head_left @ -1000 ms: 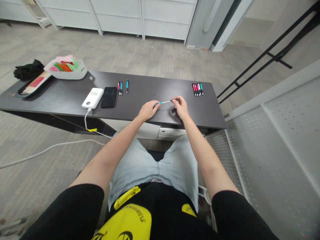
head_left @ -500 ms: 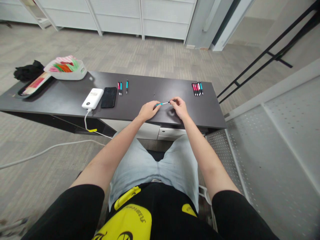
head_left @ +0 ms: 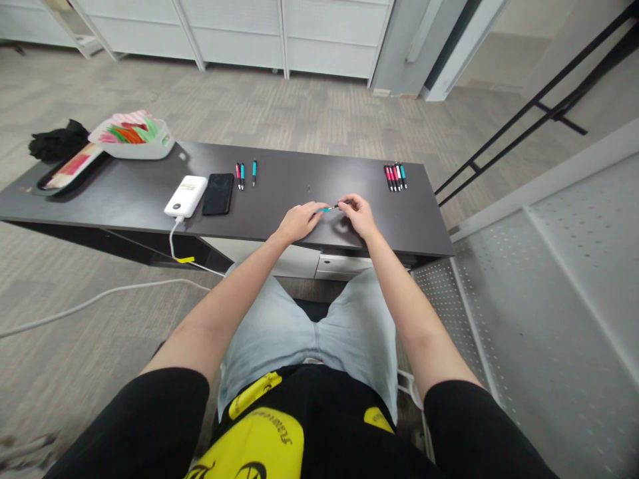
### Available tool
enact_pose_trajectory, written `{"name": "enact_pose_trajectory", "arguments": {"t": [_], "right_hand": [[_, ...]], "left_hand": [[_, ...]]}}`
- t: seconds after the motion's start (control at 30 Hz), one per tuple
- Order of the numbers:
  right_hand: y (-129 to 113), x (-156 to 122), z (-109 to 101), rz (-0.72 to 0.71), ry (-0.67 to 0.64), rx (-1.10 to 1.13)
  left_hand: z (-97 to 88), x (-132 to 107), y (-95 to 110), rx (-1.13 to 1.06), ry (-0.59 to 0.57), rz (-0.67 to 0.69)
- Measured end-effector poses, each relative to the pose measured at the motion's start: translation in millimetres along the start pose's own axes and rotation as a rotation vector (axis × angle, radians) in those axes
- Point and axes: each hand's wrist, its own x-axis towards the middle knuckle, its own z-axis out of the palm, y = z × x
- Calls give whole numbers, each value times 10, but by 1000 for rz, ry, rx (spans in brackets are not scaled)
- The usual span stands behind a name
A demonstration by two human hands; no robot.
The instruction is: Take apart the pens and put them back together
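Near the desk's (head_left: 140,196) front edge, left hand (head_left: 298,223) and right hand (head_left: 357,215) pinched opposite ends of a teal pen (head_left: 327,209), apparently midway: clustered pens (head_left: 394,177) lay far-right, three loose pens (head_left: 244,174) mid-far edge.

Most of the teal pen (head_left: 327,209) is covered by the fingers of the left hand (head_left: 298,221) and right hand (head_left: 357,214) pinching it, and how its parts join is too small to tell.

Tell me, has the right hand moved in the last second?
Yes. The right hand slid slightly left, away from the pen bundle, towards the left hand; less pen shows between them.
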Motion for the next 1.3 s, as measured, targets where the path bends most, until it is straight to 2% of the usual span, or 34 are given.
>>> {"name": "enact_pose_trajectory", "arguments": {"t": [0.43, 0.63, 0.8, 0.9, 1.1, 1.3], "right_hand": [[92, 60, -35, -6, 104, 132], [57, 48, 4, 0, 140, 59], [44, 22, -8, -18, 124, 9], [26, 34, 1, -28, 63, -105], [-81, 253, 200, -134, -87, -573], [-146, 591, 417, -185, -189, -735]], "left_hand": [[-31, -3, 15, -131, 45, -54], [0, 10, -42, -261, 239, -210], [-126, -76, -182, -384, 411, -324], [-238, -166, -328, -392, 442, -399], [-292, -173, -494, -468, 547, -532], [-253, -144, -491, -465, 481, -528]]}}
